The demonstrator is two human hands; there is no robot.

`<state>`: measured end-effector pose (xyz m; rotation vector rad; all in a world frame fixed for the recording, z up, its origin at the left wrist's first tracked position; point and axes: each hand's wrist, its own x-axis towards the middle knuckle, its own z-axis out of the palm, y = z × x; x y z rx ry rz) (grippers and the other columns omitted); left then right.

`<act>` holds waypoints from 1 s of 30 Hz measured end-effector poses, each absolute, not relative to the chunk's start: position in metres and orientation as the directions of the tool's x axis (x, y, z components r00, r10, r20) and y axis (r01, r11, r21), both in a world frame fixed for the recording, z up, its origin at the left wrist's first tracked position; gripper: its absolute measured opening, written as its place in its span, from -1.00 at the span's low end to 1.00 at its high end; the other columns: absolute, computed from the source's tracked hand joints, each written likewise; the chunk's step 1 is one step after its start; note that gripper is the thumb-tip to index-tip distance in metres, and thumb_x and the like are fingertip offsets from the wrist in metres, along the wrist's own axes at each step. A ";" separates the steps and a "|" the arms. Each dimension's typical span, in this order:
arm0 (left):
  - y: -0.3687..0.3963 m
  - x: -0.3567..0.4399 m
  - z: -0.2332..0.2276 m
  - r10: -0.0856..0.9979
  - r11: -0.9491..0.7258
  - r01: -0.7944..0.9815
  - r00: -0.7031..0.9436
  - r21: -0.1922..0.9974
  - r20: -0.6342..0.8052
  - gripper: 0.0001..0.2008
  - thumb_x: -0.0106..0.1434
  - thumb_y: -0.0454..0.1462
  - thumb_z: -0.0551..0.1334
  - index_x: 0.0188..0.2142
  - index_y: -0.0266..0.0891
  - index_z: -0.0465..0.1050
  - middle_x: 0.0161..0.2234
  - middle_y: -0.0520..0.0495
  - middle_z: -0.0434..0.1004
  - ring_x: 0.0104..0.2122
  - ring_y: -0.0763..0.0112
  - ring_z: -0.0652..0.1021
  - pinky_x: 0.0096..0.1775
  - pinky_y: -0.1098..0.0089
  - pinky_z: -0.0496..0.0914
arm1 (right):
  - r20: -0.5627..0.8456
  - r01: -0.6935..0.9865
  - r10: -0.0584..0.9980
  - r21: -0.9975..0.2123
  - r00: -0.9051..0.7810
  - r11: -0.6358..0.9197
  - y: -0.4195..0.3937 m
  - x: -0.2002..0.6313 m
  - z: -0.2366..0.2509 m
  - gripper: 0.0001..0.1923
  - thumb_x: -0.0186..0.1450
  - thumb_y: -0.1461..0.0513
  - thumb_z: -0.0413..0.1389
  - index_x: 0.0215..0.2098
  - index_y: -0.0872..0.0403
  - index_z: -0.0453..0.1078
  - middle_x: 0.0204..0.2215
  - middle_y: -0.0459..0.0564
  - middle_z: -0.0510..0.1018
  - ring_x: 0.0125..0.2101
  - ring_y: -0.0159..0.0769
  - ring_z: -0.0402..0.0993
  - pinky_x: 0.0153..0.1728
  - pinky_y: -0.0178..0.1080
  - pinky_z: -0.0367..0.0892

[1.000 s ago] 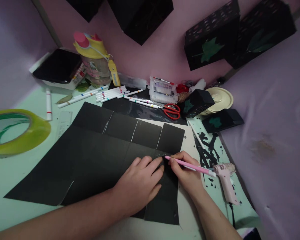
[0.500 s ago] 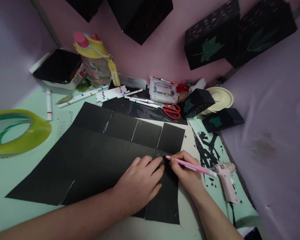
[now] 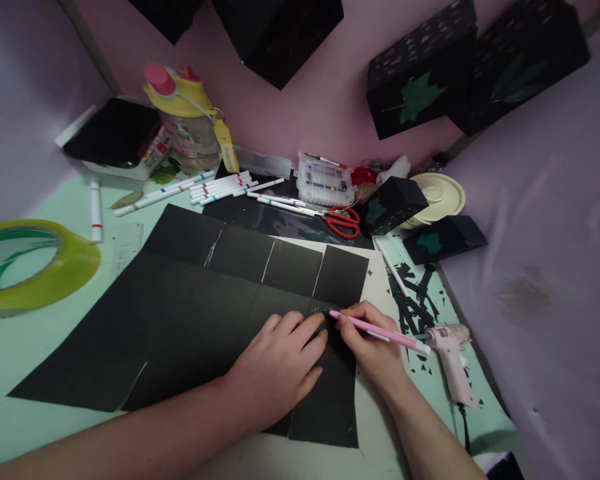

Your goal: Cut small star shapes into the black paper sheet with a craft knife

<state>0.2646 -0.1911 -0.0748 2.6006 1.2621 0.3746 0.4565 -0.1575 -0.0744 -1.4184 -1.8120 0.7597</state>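
Note:
A large sheet of black paper (image 3: 190, 313) with cut flaps lies flat on the pale green table. My left hand (image 3: 280, 367) presses palm down on its right part, fingers apart. My right hand (image 3: 373, 347) grips a thin pink craft knife (image 3: 380, 331) like a pen. The knife's tip touches the black paper just beyond my left fingertips.
A pink glue gun (image 3: 453, 360) and black paper scraps (image 3: 415, 300) lie to the right. Red scissors (image 3: 344, 223), markers (image 3: 220, 188), a clear bead box (image 3: 326, 181), a bottle (image 3: 187, 120) and small black boxes (image 3: 395, 203) line the back. A green tape roll (image 3: 25, 263) sits at left.

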 end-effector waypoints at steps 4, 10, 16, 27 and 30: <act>-0.190 0.265 -0.075 0.791 -0.605 0.732 0.596 0.313 0.135 -0.60 0.30 -0.17 0.15 0.10 -0.21 0.29 0.15 -0.07 0.32 -0.06 0.17 0.33 -0.11 0.17 0.23 | 0.178 0.564 0.974 -0.794 -0.140 0.227 -0.157 0.457 -0.076 -0.87 0.24 0.25 0.14 -0.47 0.07 0.41 -0.55 -0.09 0.55 -0.54 -0.36 0.46 -0.50 -0.33 0.33; -0.191 0.265 -0.074 0.791 -0.605 0.732 0.596 0.313 0.137 -0.60 0.30 -0.17 0.15 0.11 -0.22 0.29 0.14 -0.07 0.33 -0.05 0.17 0.33 -0.10 0.16 0.24 | 0.161 0.559 0.976 -0.800 -0.148 0.217 -0.158 0.458 -0.076 -0.88 0.25 0.24 0.14 -0.45 0.06 0.42 -0.54 -0.09 0.56 -0.52 -0.35 0.47 -0.48 -0.33 0.35; -0.191 0.265 -0.075 0.788 -0.611 0.733 0.599 0.298 0.142 -0.60 0.29 -0.16 0.17 0.10 -0.20 0.30 0.13 -0.09 0.33 -0.06 0.17 0.33 -0.12 0.18 0.23 | 0.165 0.557 0.974 -0.800 -0.154 0.224 -0.158 0.457 -0.076 -0.88 0.26 0.24 0.14 -0.45 0.06 0.42 -0.53 -0.09 0.56 -0.52 -0.35 0.47 -0.48 -0.33 0.35; -0.191 0.264 -0.075 0.790 -0.608 0.736 0.596 0.297 0.142 -0.60 0.30 -0.15 0.16 0.10 -0.21 0.30 0.14 -0.07 0.33 -0.05 0.18 0.32 -0.09 0.17 0.23 | 0.163 0.591 0.978 -0.779 -0.131 0.209 -0.157 0.457 -0.075 -0.90 0.27 0.23 0.13 -0.39 0.05 0.44 -0.52 -0.09 0.56 -0.52 -0.35 0.48 -0.48 -0.33 0.36; -0.190 0.264 -0.075 0.786 -0.615 0.733 0.601 0.290 0.146 -0.61 0.30 -0.15 0.16 0.09 -0.20 0.31 0.14 -0.09 0.33 -0.05 0.19 0.33 -0.10 0.18 0.24 | 0.180 0.592 0.972 -0.772 -0.149 0.233 -0.158 0.456 -0.076 -0.91 0.29 0.22 0.12 -0.29 0.05 0.45 -0.46 -0.07 0.58 -0.48 -0.33 0.51 -0.44 -0.32 0.39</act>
